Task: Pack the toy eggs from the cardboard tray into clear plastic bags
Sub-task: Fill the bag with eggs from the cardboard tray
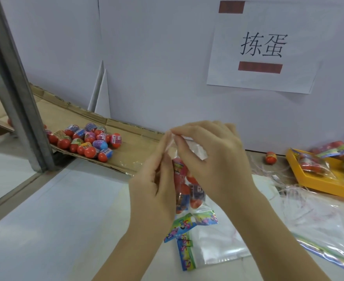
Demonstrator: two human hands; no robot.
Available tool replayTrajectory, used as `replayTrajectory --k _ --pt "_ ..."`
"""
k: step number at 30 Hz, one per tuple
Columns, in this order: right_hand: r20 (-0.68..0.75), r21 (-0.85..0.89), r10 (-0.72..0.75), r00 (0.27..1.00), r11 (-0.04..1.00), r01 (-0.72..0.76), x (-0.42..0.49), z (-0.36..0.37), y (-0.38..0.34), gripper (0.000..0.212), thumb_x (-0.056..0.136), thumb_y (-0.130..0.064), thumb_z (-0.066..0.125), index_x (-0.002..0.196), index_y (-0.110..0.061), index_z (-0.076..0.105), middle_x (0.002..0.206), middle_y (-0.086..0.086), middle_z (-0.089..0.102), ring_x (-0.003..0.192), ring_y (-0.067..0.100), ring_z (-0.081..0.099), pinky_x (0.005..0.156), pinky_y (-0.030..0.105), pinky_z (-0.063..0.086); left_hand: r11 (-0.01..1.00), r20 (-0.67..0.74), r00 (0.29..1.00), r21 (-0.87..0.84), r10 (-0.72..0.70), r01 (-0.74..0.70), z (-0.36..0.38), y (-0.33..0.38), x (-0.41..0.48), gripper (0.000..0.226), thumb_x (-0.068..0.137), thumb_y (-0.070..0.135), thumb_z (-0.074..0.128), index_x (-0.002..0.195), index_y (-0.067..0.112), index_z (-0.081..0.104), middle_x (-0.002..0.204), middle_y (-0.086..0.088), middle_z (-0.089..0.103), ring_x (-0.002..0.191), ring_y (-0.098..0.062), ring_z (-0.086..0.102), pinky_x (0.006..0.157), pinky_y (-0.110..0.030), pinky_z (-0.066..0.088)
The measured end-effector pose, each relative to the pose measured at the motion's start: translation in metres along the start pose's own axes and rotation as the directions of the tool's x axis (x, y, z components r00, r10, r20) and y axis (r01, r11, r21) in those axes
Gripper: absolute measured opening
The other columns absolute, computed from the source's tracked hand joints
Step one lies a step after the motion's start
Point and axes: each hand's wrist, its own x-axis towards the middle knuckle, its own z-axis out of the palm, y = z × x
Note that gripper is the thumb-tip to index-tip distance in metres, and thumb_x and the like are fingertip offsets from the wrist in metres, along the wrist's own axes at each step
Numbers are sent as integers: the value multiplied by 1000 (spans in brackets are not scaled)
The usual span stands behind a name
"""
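1. The left grip (pixel 153 185) and the right grip (pixel 213 159) are meeting fingertip to fingertip above the tabletop (pixel 55 220), each pinching the mouth of a clear plastic bag (pixel 197 150).
2. The bag is hanging straight down between the two wrists, and the bagged toy eggs (pixel 195 197), mostly red with printed wrappers, are sitting in its lower part; both palms are hiding much of it.
3. The bag's colourful printed bottom edge is touching or nearly touching the empty bags (pixel 213 248), which are lying flat on the tabletop directly under the grips.
4. Behind and to the left of the left grip, the cardboard tray (pixel 130 151) is lying against the partition wall (pixel 157 67), its near end passing just behind the fingertips.
5. The loose toy eggs (pixel 90 141) are bunching at the tray's far left part, well apart from the grips.
6. A metal post (pixel 19 92) is standing further left, covering part of the tray's end.
7. To the right of the right grip, thin pale strings (pixel 268 171) are lying scattered, with a lone egg (pixel 270 157) sitting by the wall.
8. Further right, a yellow tray (pixel 317 183) is holding packed bags (pixel 313 163).
9. Above the right grip, a paper sign (pixel 262 47) is hanging on the wall.
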Motion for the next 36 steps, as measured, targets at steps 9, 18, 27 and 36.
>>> replayTrajectory --k 9,18,27,36 --pt "-52 -186 -152 987 972 140 0 0 6 15 90 -21 67 79 -17 76 75 -5 72 63 23 62 66 37 45 942 62 976 255 209 -218 -1 -3 -2 42 94 29 34 136 30 39 62 1 56 63 -15 51 54 -26 42" --pt "-112 -265 -192 975 951 157 -1 -1 12 22 90 -18 64 69 -18 71 65 -6 67 56 21 58 75 37 37 904 168 951 304 261 -302 -4 1 0 46 94 18 36 139 11 40 62 25 31 57 -1 35 52 -12 31" --pt "-162 -181 -86 983 982 56 0 -5 24 13 81 -8 67 68 -12 68 66 -4 66 58 18 61 78 34 34 921 143 962 287 232 -265 -2 -1 -3 45 95 8 43 135 28 47 54 19 32 54 3 39 52 -5 29" --pt "212 102 104 972 987 -127 9 -38 42 7 79 -24 69 81 -18 72 75 -13 66 66 12 62 85 44 46 996 110 993 74 33 -42 1 -5 -3 33 100 23 48 129 35 58 103 47 59 103 18 56 86 -2 42"
